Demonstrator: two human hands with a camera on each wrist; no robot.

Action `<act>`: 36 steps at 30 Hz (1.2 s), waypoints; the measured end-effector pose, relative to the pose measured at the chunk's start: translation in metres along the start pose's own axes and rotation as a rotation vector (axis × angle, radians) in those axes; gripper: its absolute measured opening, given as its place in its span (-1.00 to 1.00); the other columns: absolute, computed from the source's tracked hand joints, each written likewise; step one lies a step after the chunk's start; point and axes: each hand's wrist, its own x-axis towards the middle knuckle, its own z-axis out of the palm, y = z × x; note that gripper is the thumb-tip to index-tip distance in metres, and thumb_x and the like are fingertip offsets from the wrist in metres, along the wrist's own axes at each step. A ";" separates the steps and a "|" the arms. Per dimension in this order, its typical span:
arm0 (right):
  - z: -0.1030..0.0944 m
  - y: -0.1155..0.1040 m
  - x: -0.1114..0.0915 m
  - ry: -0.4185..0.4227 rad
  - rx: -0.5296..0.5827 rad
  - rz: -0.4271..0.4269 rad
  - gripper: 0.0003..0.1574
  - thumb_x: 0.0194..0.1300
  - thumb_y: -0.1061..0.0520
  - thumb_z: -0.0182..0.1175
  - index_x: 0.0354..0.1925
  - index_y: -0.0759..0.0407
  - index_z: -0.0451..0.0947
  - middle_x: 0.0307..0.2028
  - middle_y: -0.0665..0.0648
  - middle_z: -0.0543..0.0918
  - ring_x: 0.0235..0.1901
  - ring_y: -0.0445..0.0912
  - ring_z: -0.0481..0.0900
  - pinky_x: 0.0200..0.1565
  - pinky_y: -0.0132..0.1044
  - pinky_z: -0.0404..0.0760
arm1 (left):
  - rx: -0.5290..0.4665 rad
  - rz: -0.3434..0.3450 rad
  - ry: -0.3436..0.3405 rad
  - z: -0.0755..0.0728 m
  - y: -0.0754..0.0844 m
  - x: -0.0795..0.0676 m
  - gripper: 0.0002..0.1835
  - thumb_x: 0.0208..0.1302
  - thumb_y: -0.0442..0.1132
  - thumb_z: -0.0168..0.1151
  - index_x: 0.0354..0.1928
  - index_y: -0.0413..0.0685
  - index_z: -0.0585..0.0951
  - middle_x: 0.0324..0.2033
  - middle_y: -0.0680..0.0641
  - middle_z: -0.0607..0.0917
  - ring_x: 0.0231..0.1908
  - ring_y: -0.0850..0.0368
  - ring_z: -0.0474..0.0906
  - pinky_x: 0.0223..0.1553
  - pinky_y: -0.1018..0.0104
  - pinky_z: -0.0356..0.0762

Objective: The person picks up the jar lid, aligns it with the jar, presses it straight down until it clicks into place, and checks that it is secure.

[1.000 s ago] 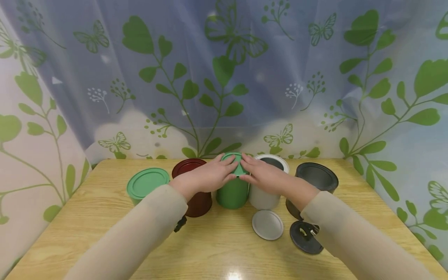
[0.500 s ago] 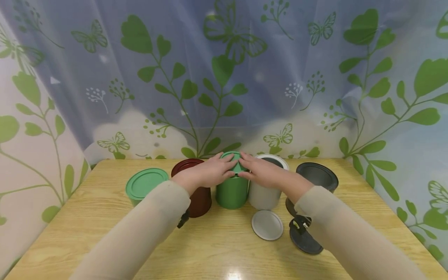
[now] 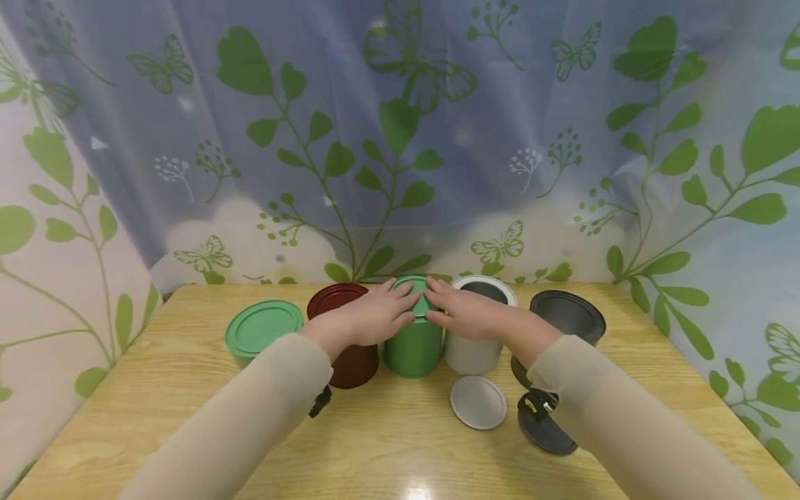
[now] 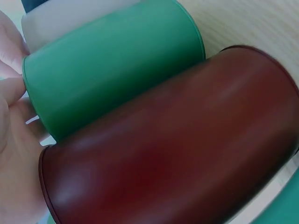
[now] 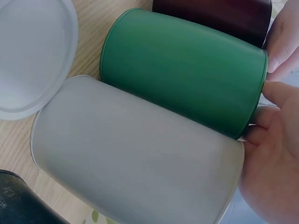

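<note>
Your left hand [image 3: 373,316] and right hand [image 3: 470,312] lay over the top of the green can [image 3: 414,351], which stood upright at about the middle of the surface's [image 3: 375,451] back edge. The grip was loose on both sides: your fingers stretched across the green lid [image 3: 421,306] from left and right, with a narrow gap between the 2 sets of fingertips. The lid sat on the can beneath them.

The can was 1 of 5 in a row along the back edge. Just to its left stood the dark red can [image 3: 355,368], under your left wrist; farther on, toward the back left corner, was the pale green can [image 3: 264,328]. Just to its right was the grey can [image 3: 471,355], with a white rim and a dark interior — uncovered. The black can [image 3: 567,314] stood toward the back right corner, partly behind your right forearm.

Nearer the front edge, the grey lid [image 3: 478,403] lay flat before the grey can, and the black disc [image 3: 542,432] lay to its right, partly hidden by your sleeve [image 3: 600,396].
</note>
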 end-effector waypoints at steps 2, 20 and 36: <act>0.003 0.000 -0.002 0.000 -0.015 -0.008 -0.26 0.50 -0.08 -0.22 0.43 0.29 -0.13 0.43 0.25 -0.28 0.40 0.10 -0.29 0.34 0.00 -0.12 | 0.003 0.006 0.013 0.003 0.001 -0.003 -0.41 0.49 0.04 -0.31 0.45 0.02 -0.01 0.44 -0.05 -0.11 0.40 -0.13 -0.32 0.35 0.00 -0.20; 0.014 -0.008 -0.012 0.045 -0.103 -0.058 -0.34 0.52 0.04 -0.27 0.41 0.36 -0.09 0.42 0.32 -0.18 0.40 0.14 -0.23 0.33 0.04 -0.10 | 0.094 0.015 0.093 0.017 0.009 -0.012 -0.34 0.44 0.16 -0.31 0.44 -0.02 0.04 0.42 -0.08 -0.02 0.40 -0.11 -0.28 0.34 0.00 -0.13; 0.007 -0.010 0.000 0.028 -0.141 -0.046 0.04 0.32 -0.38 -0.11 0.43 0.26 -0.14 0.43 0.24 -0.12 0.40 0.06 -0.13 0.32 0.11 -0.08 | 0.352 0.007 0.212 0.025 0.014 -0.001 -0.05 0.12 0.31 0.16 0.38 -0.16 0.17 0.38 -0.26 0.09 0.37 -0.12 -0.01 0.29 0.00 0.06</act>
